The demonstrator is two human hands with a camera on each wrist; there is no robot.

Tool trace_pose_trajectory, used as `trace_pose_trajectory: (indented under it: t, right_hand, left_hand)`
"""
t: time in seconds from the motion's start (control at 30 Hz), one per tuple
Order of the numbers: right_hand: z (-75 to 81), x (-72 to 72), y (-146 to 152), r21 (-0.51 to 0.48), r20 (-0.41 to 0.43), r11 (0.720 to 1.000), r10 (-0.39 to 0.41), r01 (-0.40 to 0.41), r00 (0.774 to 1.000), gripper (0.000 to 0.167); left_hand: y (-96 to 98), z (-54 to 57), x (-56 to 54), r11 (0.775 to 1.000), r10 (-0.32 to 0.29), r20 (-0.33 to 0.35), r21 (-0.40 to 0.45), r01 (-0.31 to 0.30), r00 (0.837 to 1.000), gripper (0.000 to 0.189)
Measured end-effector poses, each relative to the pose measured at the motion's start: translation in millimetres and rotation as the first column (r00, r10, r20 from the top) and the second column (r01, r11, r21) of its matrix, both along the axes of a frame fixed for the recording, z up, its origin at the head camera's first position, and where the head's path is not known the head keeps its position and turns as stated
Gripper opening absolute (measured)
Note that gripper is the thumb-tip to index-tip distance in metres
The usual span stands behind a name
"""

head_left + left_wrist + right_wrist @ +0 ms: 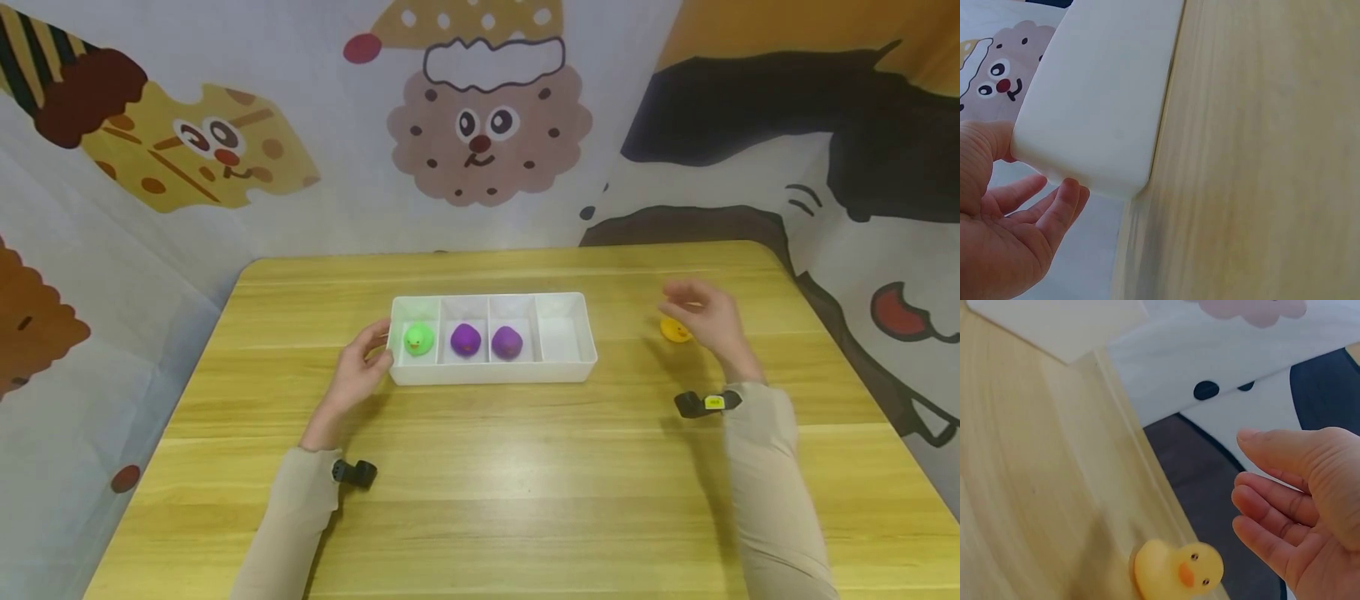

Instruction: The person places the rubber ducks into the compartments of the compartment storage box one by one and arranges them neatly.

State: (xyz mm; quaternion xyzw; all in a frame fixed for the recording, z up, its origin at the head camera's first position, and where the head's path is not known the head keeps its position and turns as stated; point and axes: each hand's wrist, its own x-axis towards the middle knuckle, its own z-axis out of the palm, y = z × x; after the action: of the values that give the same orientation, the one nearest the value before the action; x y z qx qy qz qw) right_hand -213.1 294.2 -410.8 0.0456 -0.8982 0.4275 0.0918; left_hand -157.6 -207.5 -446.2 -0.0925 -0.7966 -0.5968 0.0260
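A white tray [495, 373] with a row of compartments stands on the table. A green rubber duck [419, 339] sits in its leftmost compartment; purple rounded toys [466, 340] occupy the two middle ones, and the rightmost holds nothing. My left hand [363, 367] grips the tray's left end, thumb and fingertips against its wall, also in the left wrist view. Over at the right, my right hand [707, 321] hovers by a yellow rubber duck [676, 331], partly covering it in the head view. In the right wrist view its fingers are loosely bent around nothing, apart from the duck [1175, 572].
The wooden table [510, 483] ends at a back edge just behind the tray. A cloth with cartoon figures [337, 225] hangs behind and beside the table. Each wrist wears a small black camera [693, 404].
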Motion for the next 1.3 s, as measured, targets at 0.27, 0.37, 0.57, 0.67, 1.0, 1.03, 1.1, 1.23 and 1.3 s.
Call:
trace_pose_trajectory:
  t: [0.27, 0.37, 0.57, 0.67, 1.0, 1.03, 1.1, 1.23, 1.3]
  right_hand:
    - [-9.9, 1.8, 7.0, -0.016, -0.008, 0.998, -0.057, 0.057, 0.998, 0.035]
    - [-11.3, 3.7, 10.1, -0.018, -0.005, 0.998, -0.062, 0.062, 0.998, 0.034]
    - [-16.5, 5.3, 18.8, 0.000, 0.005, 0.998, -0.055, 0.055, 0.998, 0.036]
    - [-18.8, 5.3, 21.9, 0.015, 0.030, 0.998, -0.057, 0.056, 0.998, 0.036]
    - [-21.5, 9.3, 24.1, 0.044, 0.116, 0.998, -0.038, 0.033, 0.993, 0.039]
    - [-22.1, 9.4, 24.2, 0.044, 0.116, 0.998, -0.038, 0.033, 0.993, 0.038]
    - [-22.9, 9.8, 24.3, 0.044, 0.113, 0.998, -0.037, 0.032, 0.993, 0.037]
    - [-24.5, 10.4, 25.4, 0.039, 0.119, 0.999, -0.031, 0.026, 0.992, 0.037]
    - [-25.2, 10.7, 25.9, 0.034, 0.115, 0.999, -0.025, 0.021, 0.993, 0.037]
  left_hand:
    - [-0.3, -0.8, 0.0, 1.000, 0.010, 0.001, -0.013, -0.010, 1.000, 0.048]
    - [-0.5, -0.7, 0.1, 1.000, 0.009, -0.005, -0.013, -0.009, 1.000, 0.048]
    - [1.8, 4.6, 2.3, 1.000, 0.009, 0.009, -0.012, -0.009, 1.000, 0.048]
    - [5.9, 16.2, 7.3, 1.000, 0.006, 0.018, -0.013, -0.006, 1.000, 0.048]
    - [10.6, 31.3, 14.0, 0.999, 0.005, 0.038, -0.031, -0.004, 0.999, 0.048]
    - [10.5, 31.0, 13.9, 1.000, 0.004, 0.037, -0.030, -0.003, 0.999, 0.048]
    - [10.3, 30.3, 13.4, 1.000, 0.002, 0.038, -0.024, -0.002, 0.999, 0.048]
    - [10.3, 30.0, 12.9, 1.000, 0.000, 0.038, -0.023, 0.001, 0.999, 0.048]
    - [10.1, 29.9, 13.1, 1.000, 0.000, 0.035, -0.026, 0.000, 0.999, 0.048]
